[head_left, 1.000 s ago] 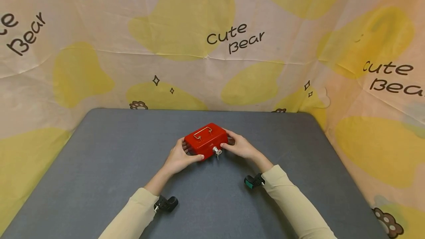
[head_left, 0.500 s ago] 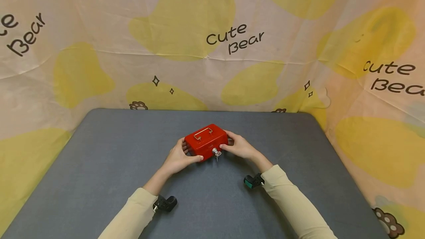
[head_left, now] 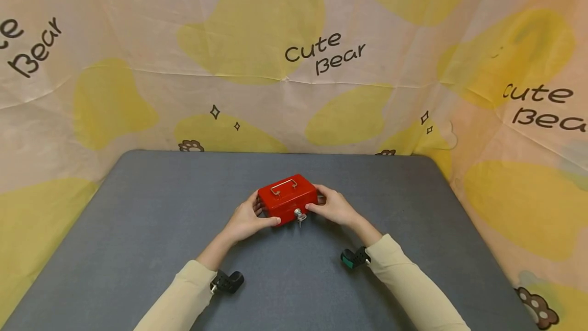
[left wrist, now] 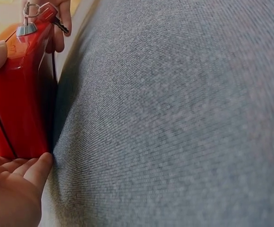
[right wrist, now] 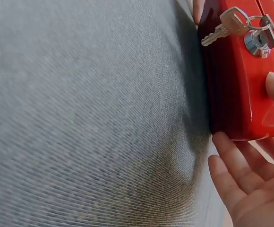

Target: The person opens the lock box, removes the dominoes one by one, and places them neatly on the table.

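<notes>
Creased cloth with yellow blotches and "cute Bear" lettering hangs behind and beside a grey table. Head view: the lettering is cut off at both side edges, and the red box hides some of the fingers at its far sides. Its keys are too small here to tell apart. Pale sleeves reach in from below, with a black device at each wrist. The box sits between the left hand and the right hand, which grasp it at opposite ends, thumbs on the near face either side of a silver lock. A wire handle spans the lid.

Left wrist view: the frame's left edge crops the box and the thumb gripping its front. Blurred table surface fills the right. Some right fingers show beyond the lock. Left fingertips meet the box's end.

Right wrist view: the frame cuts the box at top and right. One key dangles from a ring while another sits at the lock. The right thumb presses the front, fingers curve to the end, and one stands just apart. Whether the underside touches the table cannot be told.
</notes>
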`<state>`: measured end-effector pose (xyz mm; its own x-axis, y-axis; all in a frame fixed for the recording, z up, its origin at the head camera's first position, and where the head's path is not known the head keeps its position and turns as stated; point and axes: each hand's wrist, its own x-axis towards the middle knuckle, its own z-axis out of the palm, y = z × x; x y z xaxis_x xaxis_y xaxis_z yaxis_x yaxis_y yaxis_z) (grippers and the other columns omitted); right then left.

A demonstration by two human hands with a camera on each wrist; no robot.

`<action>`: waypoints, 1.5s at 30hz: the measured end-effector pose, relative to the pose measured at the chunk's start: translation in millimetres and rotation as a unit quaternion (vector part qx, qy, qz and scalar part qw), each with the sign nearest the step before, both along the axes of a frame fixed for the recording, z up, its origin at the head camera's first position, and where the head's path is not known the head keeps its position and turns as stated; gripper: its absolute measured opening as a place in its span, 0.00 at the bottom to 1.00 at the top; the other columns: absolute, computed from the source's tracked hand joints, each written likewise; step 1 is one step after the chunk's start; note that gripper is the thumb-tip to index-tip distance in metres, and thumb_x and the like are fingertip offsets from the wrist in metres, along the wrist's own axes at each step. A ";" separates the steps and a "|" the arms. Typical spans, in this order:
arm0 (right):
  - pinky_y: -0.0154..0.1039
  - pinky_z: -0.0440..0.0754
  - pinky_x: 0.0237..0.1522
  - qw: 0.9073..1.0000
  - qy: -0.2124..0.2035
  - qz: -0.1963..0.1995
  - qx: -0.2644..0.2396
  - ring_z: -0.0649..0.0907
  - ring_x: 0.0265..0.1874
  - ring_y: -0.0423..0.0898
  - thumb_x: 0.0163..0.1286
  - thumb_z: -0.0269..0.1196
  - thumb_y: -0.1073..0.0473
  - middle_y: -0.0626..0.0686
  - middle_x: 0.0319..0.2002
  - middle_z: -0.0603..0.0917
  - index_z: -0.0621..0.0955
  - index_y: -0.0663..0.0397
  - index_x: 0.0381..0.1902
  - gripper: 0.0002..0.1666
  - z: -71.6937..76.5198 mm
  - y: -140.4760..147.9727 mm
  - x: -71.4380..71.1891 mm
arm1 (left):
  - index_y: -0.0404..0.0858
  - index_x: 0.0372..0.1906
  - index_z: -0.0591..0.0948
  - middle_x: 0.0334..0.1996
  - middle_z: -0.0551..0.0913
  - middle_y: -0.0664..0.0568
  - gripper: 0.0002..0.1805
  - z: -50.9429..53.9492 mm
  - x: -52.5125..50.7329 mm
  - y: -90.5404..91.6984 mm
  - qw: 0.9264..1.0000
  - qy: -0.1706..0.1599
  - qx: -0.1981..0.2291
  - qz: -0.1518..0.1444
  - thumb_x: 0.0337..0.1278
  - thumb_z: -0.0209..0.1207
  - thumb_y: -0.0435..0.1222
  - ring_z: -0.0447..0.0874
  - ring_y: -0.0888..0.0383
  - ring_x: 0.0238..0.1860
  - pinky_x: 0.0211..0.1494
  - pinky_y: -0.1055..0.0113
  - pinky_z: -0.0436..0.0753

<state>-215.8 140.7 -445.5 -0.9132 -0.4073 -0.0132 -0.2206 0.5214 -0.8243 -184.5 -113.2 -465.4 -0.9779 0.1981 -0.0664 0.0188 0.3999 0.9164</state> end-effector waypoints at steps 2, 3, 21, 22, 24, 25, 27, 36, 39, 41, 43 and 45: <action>0.42 0.80 0.47 1.000 -0.001 -0.010 0.006 0.82 0.49 0.50 0.60 0.65 0.57 0.58 0.55 0.77 0.67 0.60 0.63 0.36 -0.2 -0.1 2.1 | 0.37 0.68 0.57 0.63 0.68 0.44 0.51 -0.8 -0.2 -0.6 1.000 0.004 -0.001 -0.010 0.38 0.72 0.45 0.70 0.48 0.61 0.61 0.56 0.70; 0.42 0.80 0.46 1.000 0.000 -0.017 0.008 0.82 0.48 0.49 0.59 0.66 0.56 0.56 0.55 0.78 0.68 0.58 0.63 0.36 -5.8 1.0 0.7 | 0.37 0.69 0.57 0.63 0.67 0.44 0.51 -0.9 -0.3 -0.9 1.000 0.005 0.000 -0.015 0.38 0.71 0.45 0.70 0.48 0.61 0.61 0.56 0.70; 0.39 0.82 0.41 0.995 -0.007 -0.096 0.007 0.84 0.43 0.46 0.55 0.68 0.57 0.56 0.51 0.80 0.71 0.60 0.60 0.35 -4.2 -1.1 24.9 | 0.30 0.70 0.51 0.67 0.61 0.40 0.54 2.0 0.8 -5.3 0.998 -0.013 0.005 -0.057 0.41 0.71 0.41 0.65 0.48 0.65 0.61 0.59 0.69; 0.38 0.82 0.40 0.995 -0.005 -0.098 0.010 0.84 0.42 0.46 0.56 0.68 0.57 0.56 0.51 0.80 0.71 0.60 0.60 0.35 -4.5 -1.3 26.1 | 0.30 0.70 0.51 0.67 0.61 0.39 0.54 1.5 0.5 -5.7 0.998 -0.013 0.009 -0.060 0.41 0.71 0.40 0.64 0.48 0.65 0.61 0.59 0.69; 0.38 0.82 0.40 0.995 -0.002 -0.102 0.011 0.85 0.41 0.46 0.56 0.68 0.57 0.56 0.51 0.80 0.71 0.60 0.60 0.35 -5.1 -1.8 28.2 | 0.30 0.70 0.51 0.67 0.60 0.40 0.53 0.8 0.0 -6.6 0.998 -0.014 0.015 -0.064 0.41 0.70 0.39 0.63 0.48 0.66 0.62 0.60 0.69; 0.38 0.82 0.39 0.995 0.000 -0.104 0.010 0.85 0.41 0.46 0.56 0.68 0.57 0.56 0.51 0.80 0.71 0.60 0.60 0.34 -5.6 -2.2 28.9 | 0.30 0.70 0.51 0.67 0.60 0.40 0.53 0.5 -0.2 -7.0 0.998 -0.014 0.017 -0.065 0.41 0.70 0.39 0.63 0.48 0.66 0.62 0.60 0.69; 0.38 0.83 0.38 0.994 0.005 -0.107 0.009 0.85 0.40 0.46 0.56 0.68 0.57 0.56 0.50 0.81 0.71 0.60 0.60 0.34 -7.1 -2.8 30.4 | 0.31 0.70 0.52 0.67 0.60 0.40 0.52 0.0 -0.6 -7.7 0.998 -0.014 0.018 -0.065 0.41 0.70 0.38 0.63 0.49 0.66 0.62 0.60 0.69; 0.36 0.83 0.37 0.993 0.040 -0.107 -0.010 0.85 0.38 0.46 0.56 0.67 0.60 0.58 0.50 0.81 0.71 0.62 0.60 0.33 -13.7 -5.0 35.2 | 0.30 0.69 0.55 0.66 0.63 0.40 0.50 -0.8 -0.3 -9.0 0.998 -0.012 0.018 -0.057 0.41 0.70 0.39 0.66 0.49 0.64 0.61 0.59 0.70; 0.36 0.83 0.38 0.993 0.048 -0.103 -0.012 0.85 0.39 0.47 0.57 0.67 0.62 0.58 0.51 0.80 0.70 0.62 0.60 0.33 -14.8 -5.1 36.1 | 0.30 0.68 0.56 0.65 0.64 0.40 0.49 -0.8 0.0 -9.4 0.998 -0.006 0.013 -0.055 0.43 0.70 0.39 0.67 0.48 0.63 0.60 0.59 0.70; 0.36 0.82 0.38 0.993 0.055 -0.102 -0.011 0.85 0.39 0.47 0.56 0.67 0.63 0.59 0.51 0.80 0.70 0.63 0.60 0.34 -15.6 -5.2 36.5 | 0.30 0.68 0.57 0.65 0.64 0.40 0.47 -1.2 0.0 -9.6 0.999 -0.005 0.011 -0.052 0.43 0.69 0.39 0.69 0.48 0.62 0.60 0.58 0.71; 0.35 0.82 0.38 0.993 0.062 -0.101 -0.013 0.85 0.39 0.47 0.56 0.67 0.64 0.60 0.51 0.80 0.70 0.63 0.60 0.34 -16.7 -5.4 36.8 | 0.30 0.68 0.58 0.65 0.64 0.40 0.46 -0.9 0.2 -9.7 0.999 -0.005 0.009 -0.051 0.44 0.69 0.39 0.70 0.48 0.61 0.59 0.59 0.71; 0.36 0.82 0.37 0.992 0.069 -0.101 -0.016 0.85 0.38 0.48 0.55 0.67 0.65 0.60 0.51 0.80 0.70 0.64 0.60 0.33 -17.1 -5.9 37.7 | 0.31 0.67 0.59 0.66 0.64 0.41 0.46 -1.0 0.3 -9.6 0.999 -0.008 0.009 -0.047 0.44 0.69 0.39 0.71 0.49 0.61 0.59 0.59 0.72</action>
